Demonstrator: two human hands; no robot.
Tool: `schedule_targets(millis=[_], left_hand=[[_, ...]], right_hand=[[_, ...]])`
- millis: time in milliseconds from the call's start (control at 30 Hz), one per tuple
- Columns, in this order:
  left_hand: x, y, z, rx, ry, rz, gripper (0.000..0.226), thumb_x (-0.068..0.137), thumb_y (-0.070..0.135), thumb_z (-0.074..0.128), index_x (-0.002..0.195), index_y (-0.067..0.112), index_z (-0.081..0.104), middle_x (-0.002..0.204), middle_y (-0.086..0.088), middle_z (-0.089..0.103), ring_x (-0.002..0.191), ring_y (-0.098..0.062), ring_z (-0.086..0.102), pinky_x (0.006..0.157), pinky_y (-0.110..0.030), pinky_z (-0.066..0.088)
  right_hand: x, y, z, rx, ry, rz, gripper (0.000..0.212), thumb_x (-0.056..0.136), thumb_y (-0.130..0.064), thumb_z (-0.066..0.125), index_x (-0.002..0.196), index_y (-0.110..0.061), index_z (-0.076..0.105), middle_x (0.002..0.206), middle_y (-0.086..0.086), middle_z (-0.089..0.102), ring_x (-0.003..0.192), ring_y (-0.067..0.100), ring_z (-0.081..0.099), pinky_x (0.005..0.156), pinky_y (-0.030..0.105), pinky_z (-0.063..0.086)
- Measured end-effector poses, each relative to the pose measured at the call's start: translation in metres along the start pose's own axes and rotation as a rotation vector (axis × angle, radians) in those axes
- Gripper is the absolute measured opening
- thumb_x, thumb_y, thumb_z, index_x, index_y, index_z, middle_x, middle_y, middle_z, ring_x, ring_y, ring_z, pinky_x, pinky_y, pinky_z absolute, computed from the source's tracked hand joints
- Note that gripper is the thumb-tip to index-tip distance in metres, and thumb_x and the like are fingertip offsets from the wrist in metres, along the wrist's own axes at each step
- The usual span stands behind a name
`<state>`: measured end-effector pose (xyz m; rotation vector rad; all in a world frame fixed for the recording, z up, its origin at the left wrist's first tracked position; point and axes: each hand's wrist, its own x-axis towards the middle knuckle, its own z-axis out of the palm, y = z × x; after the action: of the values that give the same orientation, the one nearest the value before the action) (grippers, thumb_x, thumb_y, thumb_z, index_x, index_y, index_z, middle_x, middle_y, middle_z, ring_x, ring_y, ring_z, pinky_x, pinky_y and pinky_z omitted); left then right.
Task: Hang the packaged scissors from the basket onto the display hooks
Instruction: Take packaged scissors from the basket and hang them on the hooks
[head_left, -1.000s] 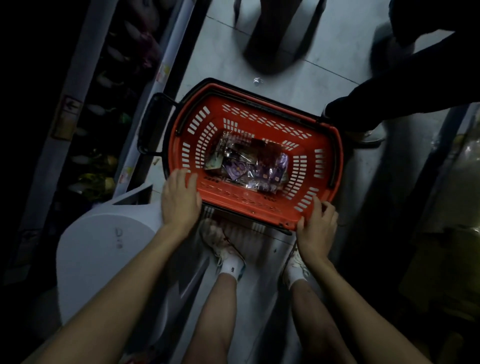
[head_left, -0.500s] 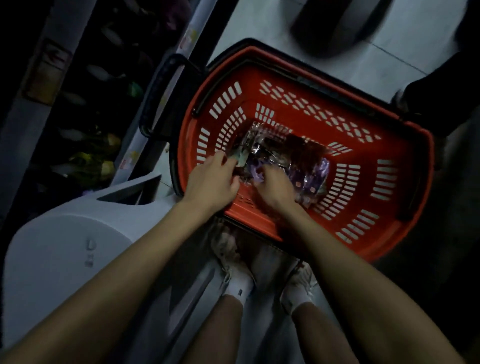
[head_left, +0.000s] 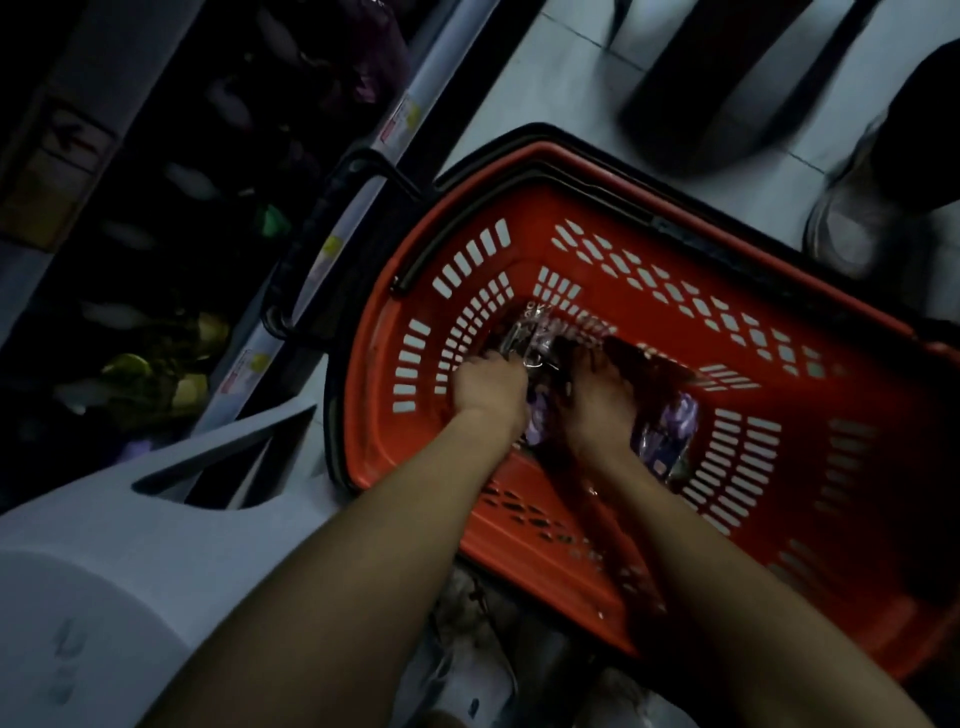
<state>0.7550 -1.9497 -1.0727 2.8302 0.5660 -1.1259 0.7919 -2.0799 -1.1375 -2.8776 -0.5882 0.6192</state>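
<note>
Curled on the packaged scissors (head_left: 540, 338), our left hand (head_left: 488, 387) holds the pile's upper-left end; our right hand (head_left: 597, 402) (grip unclear) covers its middle, the rest trailing lower-right.

Occlusions, low light.
Fingertips of right hand (head_left: 597, 400) buried among packaged scissors (head_left: 670, 436), grip unreadable. Right corner of basket (head_left: 893, 426) cut off at edge. Nearby shelf goods (head_left: 156, 374) too dark to identify.

- Basket (head_left: 649, 249): red plastic with slotted walls and a dark trim round the rim. It stood upright on the pale floor, set at a slant across the view.
- Scissor packs (head_left: 670, 431): clear, glossy packets with purple contents, heaped loosely on the basket floor towards its left end. They were partly hidden, so the count could not be established.
</note>
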Motion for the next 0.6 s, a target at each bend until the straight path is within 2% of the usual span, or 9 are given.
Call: schedule_targets(millis=[100, 167, 200, 267, 333, 400, 500, 567, 600], left_hand=[[0.009, 0.003, 0.010, 0.052, 0.001, 0.020, 0.044, 0.098, 0.028, 0.059, 0.137, 0.010, 0.052, 0.133, -0.014, 0.061, 0.118, -0.031, 0.062, 0.090, -0.035, 0.049], [0.009, 0.003, 0.014, 0.076, 0.024, 0.039, 0.034, 0.100, 0.014, 0.049, 0.134, 0.009, 0.055, 0.129, -0.013, 0.064, 0.116, -0.030, 0.065, 0.088, -0.035, 0.050], [0.008, 0.004, 0.015, 0.088, 0.034, 0.050, 0.033, 0.100, 0.010, 0.046, 0.132, 0.009, 0.056, 0.128, -0.012, 0.064, 0.115, -0.029, 0.065, 0.087, -0.035, 0.050], [0.005, 0.005, 0.013, 0.105, 0.057, 0.065, 0.033, 0.101, 0.004, 0.043, 0.128, 0.009, 0.060, 0.127, -0.013, 0.065, 0.114, -0.029, 0.066, 0.086, -0.035, 0.051], [0.002, 0.006, 0.010, 0.107, 0.079, 0.060, 0.032, 0.101, 0.002, 0.042, 0.129, 0.007, 0.058, 0.128, -0.014, 0.064, 0.114, -0.028, 0.066, 0.086, -0.035, 0.052], [-0.003, 0.007, 0.006, 0.093, 0.098, 0.039, 0.033, 0.101, 0.004, 0.042, 0.132, 0.004, 0.052, 0.129, -0.016, 0.062, 0.114, -0.029, 0.066, 0.084, -0.034, 0.053], [-0.016, 0.007, -0.002, 0.057, 0.113, -0.007, 0.033, 0.101, 0.010, 0.043, 0.134, 0.007, 0.049, 0.129, -0.015, 0.060, 0.109, -0.029, 0.067, 0.081, -0.034, 0.052], [-0.028, 0.006, -0.011, 0.004, 0.127, -0.024, 0.033, 0.100, 0.011, 0.046, 0.133, 0.010, 0.048, 0.128, -0.014, 0.059, 0.105, -0.030, 0.068, 0.079, -0.035, 0.052], [-0.035, 0.006, -0.016, -0.032, 0.142, -0.024, 0.034, 0.099, 0.012, 0.047, 0.133, 0.011, 0.047, 0.127, -0.014, 0.059, 0.104, -0.030, 0.068, 0.079, -0.036, 0.052]], right_hand=[[0.000, 0.004, -0.004, 0.090, 0.088, 0.042, 0.055, 0.095, -0.037, 0.063, 0.137, -0.003, 0.051, 0.119, 0.022, 0.062, 0.092, 0.043, 0.065, 0.070, 0.045, 0.052], [0.004, 0.008, -0.012, 0.114, 0.117, 0.087, 0.061, 0.096, -0.033, 0.065, 0.144, -0.001, 0.045, 0.117, 0.022, 0.064, 0.081, 0.041, 0.068, 0.063, 0.042, 0.052], [0.006, 0.011, -0.013, 0.094, 0.122, 0.071, 0.058, 0.095, -0.029, 0.067, 0.142, -0.001, 0.049, 0.111, 0.021, 0.067, 0.075, 0.039, 0.069, 0.058, 0.039, 0.051], [0.012, 0.018, -0.012, 0.001, 0.098, 0.049, 0.030, 0.088, -0.017, 0.073, 0.113, -0.001, 0.066, 0.084, 0.019, 0.070, 0.060, 0.035, 0.069, 0.051, 0.032, 0.046], [0.017, 0.024, -0.015, -0.082, 0.089, 0.066, 0.015, 0.075, -0.015, 0.081, 0.081, -0.009, 0.069, 0.062, 0.011, 0.066, 0.048, 0.030, 0.066, 0.047, 0.026, 0.045], [0.018, 0.027, -0.022, -0.075, 0.063, 0.080, 0.009, 0.073, -0.011, 0.076, 0.074, -0.011, 0.067, 0.061, 0.011, 0.067, 0.050, 0.030, 0.066, 0.048, 0.025, 0.040], [0.019, 0.027, -0.035, -0.056, 0.094, 0.050, 0.016, 0.061, -0.005, 0.079, 0.066, -0.011, 0.064, 0.054, 0.011, 0.063, 0.044, 0.029, 0.063, 0.050, 0.021, 0.027], [0.016, 0.029, -0.046, -0.074, 0.072, 0.050, 0.015, 0.069, -0.012, 0.079, 0.072, -0.011, 0.064, 0.062, 0.012, 0.066, 0.050, 0.030, 0.066, 0.050, 0.023, 0.029], [0.012, 0.029, -0.053, -0.055, 0.054, 0.050, 0.011, 0.078, -0.016, 0.074, 0.081, -0.011, 0.065, 0.073, 0.013, 0.068, 0.060, 0.032, 0.068, 0.051, 0.026, 0.035]])
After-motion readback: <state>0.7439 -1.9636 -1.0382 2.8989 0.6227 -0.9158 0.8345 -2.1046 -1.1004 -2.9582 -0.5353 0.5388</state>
